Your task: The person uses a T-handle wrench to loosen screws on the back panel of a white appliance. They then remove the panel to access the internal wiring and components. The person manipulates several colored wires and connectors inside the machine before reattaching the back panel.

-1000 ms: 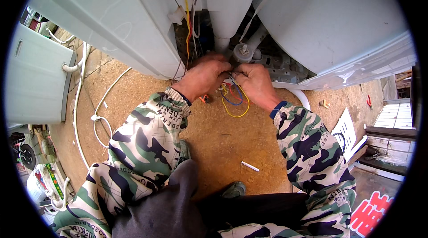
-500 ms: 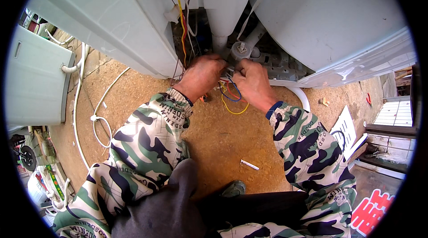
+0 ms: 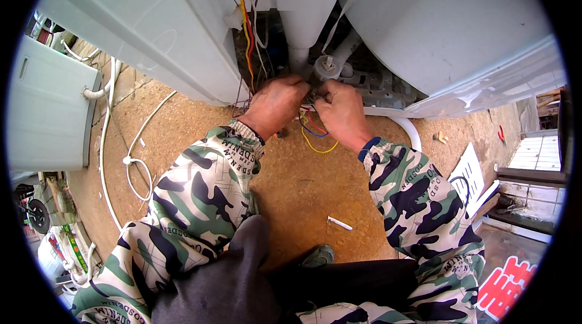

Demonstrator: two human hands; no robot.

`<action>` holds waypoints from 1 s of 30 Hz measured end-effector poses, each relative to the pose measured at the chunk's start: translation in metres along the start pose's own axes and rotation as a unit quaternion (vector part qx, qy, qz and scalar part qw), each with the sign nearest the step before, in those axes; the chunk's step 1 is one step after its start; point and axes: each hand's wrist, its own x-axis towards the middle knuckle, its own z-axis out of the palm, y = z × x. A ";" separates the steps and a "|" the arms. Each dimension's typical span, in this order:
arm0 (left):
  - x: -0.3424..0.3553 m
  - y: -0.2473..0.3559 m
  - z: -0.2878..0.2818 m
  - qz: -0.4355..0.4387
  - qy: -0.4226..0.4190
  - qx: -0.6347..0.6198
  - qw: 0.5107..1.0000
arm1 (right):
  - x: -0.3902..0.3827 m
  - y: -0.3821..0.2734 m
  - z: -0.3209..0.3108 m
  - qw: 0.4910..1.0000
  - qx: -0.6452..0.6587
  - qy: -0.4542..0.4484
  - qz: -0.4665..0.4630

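Observation:
Both my hands meet at the open lower part of a large pale appliance, probably a washing machine [image 3: 461, 27]. My left hand [image 3: 277, 102] is closed, thumb and fingers pinching thin wires whose ends are mostly hidden. Close beside it, my right hand [image 3: 344, 116] pinches the same wires from the other side. A loop of yellow wire [image 3: 318, 151], with blue and red ones, hangs just below the fingertips. Right behind my right hand sits a round white plastic fitting [image 3: 327, 67] on a pipe. Yellow and red wires [image 3: 245, 23] run down the panel above my left hand.
A white hose [image 3: 106, 142] and a looped white cord [image 3: 148, 175] lie on the ground at left, beside another pale cabinet [image 3: 51, 105]. A small white stick [image 3: 339, 223] lies before me. Red-handled pliers [image 3: 501, 135] and a white sheet [image 3: 467, 175] are at right.
My hands stay in the same place, shifting only slightly. My right hand's fingers have drawn a little toward the left, and the hanging wires have moved slightly.

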 end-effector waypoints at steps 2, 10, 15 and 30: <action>-0.001 0.000 0.001 -0.003 0.004 0.002 1.000 | 0.000 -0.002 0.000 1.000 -0.012 0.002 0.007; 0.002 0.002 0.004 -0.013 0.004 -0.013 1.000 | 0.003 0.012 -0.004 0.999 -0.006 -0.005 -0.043; 0.002 0.008 0.001 -0.012 0.048 -0.005 0.999 | 0.000 0.001 -0.019 0.986 -0.154 0.001 -0.071; -0.232 0.133 -0.090 -0.197 -0.547 -0.364 0.728 | 0.025 -0.088 -0.046 0.942 -0.032 0.182 -0.279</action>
